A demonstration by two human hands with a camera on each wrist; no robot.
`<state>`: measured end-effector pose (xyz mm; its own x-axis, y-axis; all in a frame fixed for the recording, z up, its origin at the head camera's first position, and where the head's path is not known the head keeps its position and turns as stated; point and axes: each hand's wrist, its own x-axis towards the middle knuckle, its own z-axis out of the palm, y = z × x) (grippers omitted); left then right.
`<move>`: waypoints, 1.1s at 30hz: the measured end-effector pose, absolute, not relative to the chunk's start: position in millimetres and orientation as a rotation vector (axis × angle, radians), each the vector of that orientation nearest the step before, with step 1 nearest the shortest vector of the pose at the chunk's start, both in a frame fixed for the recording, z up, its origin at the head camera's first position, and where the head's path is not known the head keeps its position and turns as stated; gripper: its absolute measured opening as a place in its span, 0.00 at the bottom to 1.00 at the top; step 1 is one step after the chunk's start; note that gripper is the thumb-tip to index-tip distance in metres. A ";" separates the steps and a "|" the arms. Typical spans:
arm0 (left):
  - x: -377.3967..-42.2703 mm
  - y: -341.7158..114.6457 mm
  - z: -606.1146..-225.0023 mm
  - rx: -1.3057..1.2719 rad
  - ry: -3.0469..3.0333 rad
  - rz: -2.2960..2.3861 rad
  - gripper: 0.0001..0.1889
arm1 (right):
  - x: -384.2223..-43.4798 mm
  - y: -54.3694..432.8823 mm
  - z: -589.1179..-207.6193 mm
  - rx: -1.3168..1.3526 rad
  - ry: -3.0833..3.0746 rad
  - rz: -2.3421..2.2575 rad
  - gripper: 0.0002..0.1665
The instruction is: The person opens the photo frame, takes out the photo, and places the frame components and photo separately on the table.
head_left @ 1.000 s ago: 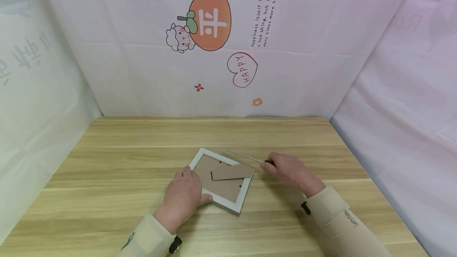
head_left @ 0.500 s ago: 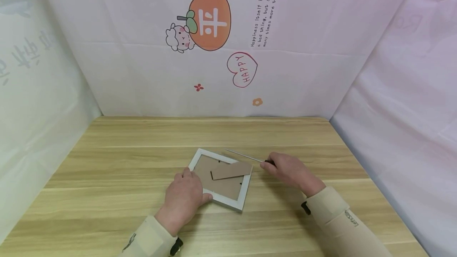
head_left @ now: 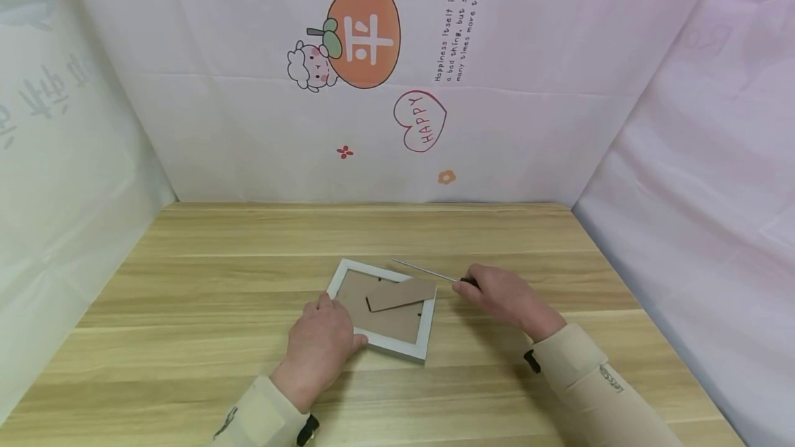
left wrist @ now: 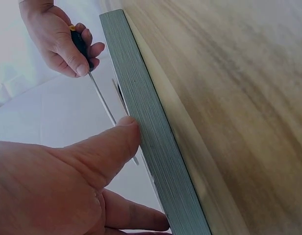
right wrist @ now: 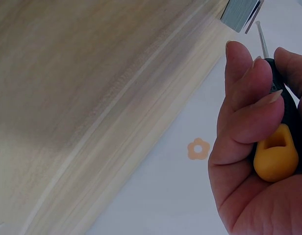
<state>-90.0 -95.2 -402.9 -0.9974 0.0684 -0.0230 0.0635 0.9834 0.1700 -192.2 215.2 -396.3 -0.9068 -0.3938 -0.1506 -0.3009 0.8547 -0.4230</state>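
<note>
White frame [head_left: 386, 323] — between hands [head_left: 321, 338], left touching it

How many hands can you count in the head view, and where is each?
2: the left hand holds the picture frame; the right hand grips the screwdriver.

Forward-down head view, close wrist views, shared picture frame [head_left: 394, 326]
</note>
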 end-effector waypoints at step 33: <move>-93.1 -105.8 -404.5 0.321 3.128 0.206 0.55 | -190.3 215.3 -397.2 -0.549 2.817 -0.558 0.19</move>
<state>-93.1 -105.8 -404.5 -0.9792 0.2019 0.0226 0.2031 0.9707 0.1287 -190.3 215.3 -397.2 -0.9067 -0.3987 -0.1373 -0.3163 0.8584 -0.4038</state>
